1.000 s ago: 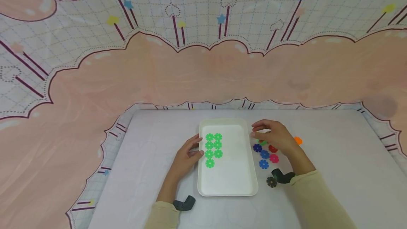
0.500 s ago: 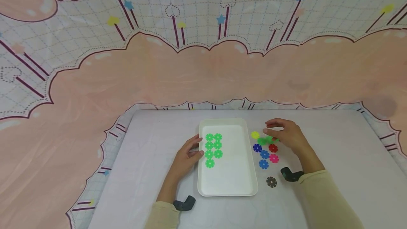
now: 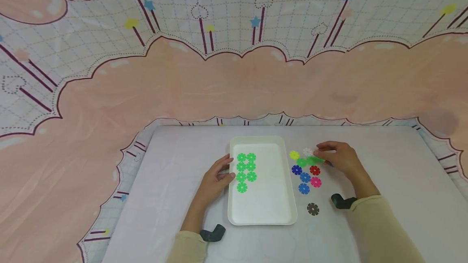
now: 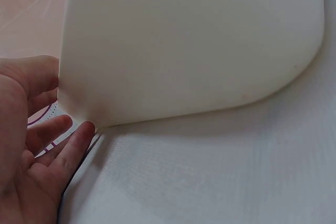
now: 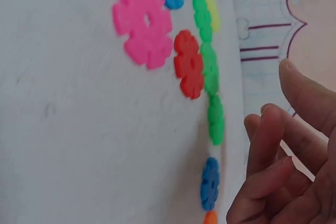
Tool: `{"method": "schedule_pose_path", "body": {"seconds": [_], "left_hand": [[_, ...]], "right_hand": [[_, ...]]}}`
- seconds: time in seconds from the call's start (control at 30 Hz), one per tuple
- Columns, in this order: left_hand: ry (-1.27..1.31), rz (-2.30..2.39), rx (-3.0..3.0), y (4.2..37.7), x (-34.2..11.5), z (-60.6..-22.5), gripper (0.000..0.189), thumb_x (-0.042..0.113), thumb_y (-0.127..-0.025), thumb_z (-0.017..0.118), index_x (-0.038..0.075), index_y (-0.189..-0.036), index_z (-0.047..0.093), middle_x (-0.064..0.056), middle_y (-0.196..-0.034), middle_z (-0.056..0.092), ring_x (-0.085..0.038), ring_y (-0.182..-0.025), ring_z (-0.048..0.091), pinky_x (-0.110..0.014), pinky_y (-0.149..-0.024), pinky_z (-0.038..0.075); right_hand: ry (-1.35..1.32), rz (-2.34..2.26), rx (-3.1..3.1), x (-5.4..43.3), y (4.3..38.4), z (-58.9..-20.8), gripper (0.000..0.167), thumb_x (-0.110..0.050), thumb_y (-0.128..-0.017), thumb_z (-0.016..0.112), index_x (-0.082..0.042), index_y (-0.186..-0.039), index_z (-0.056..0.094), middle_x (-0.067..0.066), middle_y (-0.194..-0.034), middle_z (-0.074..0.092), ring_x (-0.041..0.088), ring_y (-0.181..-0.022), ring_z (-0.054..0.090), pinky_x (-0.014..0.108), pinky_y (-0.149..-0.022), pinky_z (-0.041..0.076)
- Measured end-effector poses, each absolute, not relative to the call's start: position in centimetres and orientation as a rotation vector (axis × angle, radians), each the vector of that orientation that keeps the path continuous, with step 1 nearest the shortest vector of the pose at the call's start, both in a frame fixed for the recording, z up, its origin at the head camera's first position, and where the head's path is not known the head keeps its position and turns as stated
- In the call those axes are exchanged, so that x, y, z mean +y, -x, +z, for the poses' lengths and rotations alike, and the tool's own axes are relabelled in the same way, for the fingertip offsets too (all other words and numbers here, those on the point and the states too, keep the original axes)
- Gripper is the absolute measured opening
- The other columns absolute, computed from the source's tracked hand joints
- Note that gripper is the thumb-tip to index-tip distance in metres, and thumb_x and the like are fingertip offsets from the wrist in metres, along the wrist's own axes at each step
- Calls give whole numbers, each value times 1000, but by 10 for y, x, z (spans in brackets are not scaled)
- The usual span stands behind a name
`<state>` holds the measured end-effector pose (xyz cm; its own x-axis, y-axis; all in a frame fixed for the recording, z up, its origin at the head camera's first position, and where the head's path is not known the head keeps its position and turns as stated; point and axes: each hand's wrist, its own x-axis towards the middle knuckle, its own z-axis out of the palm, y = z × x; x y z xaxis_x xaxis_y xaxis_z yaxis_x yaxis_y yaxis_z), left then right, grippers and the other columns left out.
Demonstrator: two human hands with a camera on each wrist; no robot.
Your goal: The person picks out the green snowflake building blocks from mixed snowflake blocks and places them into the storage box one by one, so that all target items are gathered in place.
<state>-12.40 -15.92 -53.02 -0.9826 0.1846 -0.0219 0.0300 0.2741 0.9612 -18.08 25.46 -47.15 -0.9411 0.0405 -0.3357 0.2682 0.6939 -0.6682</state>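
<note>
My left hand (image 3: 216, 177) rests at the left side of a white tray (image 3: 270, 210), its fingertips touching the rim; the left wrist view shows these fingers (image 4: 79, 142) against the tray's outer wall. In the tray lie several green flower-shaped plastic pieces (image 3: 241, 166) in two columns. My right hand (image 3: 338, 157) hovers above the loose pieces right of the tray, fingers loosely bent. Nothing shows between its thumb and fingers in the right wrist view. Nearest to it are a white piece (image 3: 308, 152) and green pieces (image 5: 210, 69); the hand partly covers the green ones in the head view.
Loose flower pieces lie right of the tray: yellow (image 3: 294, 155), dark blue (image 3: 296, 170), red (image 3: 315, 170), pink (image 3: 316, 182), several blue (image 3: 304, 188) and dark brown (image 3: 313, 209). An orange piece (image 5: 210, 217) lies beyond. A patterned cloth (image 3: 234, 84) hangs behind the table.
My right hand has moved right, away from the tray's edge, uncovering the yellow and white pieces and hiding the orange one in the head view. The left hand and tray have stayed put.
</note>
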Motion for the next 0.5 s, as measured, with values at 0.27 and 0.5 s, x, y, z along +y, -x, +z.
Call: {"method": "schedule_pose_path", "body": {"seconds": [0.27,0.5], "left_hand": [[-204,1814,2405,124,-159,-530,51,22,-96,73,17,-144,58,7,-160,43,-24,-136,55,-20,-102,54],[-207,1815,2402,124,-159,-530,51,22,-95,73,16,-144,58,5,-160,43,-24,-137,54,-20,-102,54]], "right_hand": [[-272,-1044,2573,268,184,-479,59,-48,-93,71,-6,-133,64,14,-108,72,25,-92,63,39,-83,55],[-286,-1057,2578,270,187,-488,57,-44,-93,72,-6,-135,63,18,-119,70,25,-94,63,42,-86,55]]}}
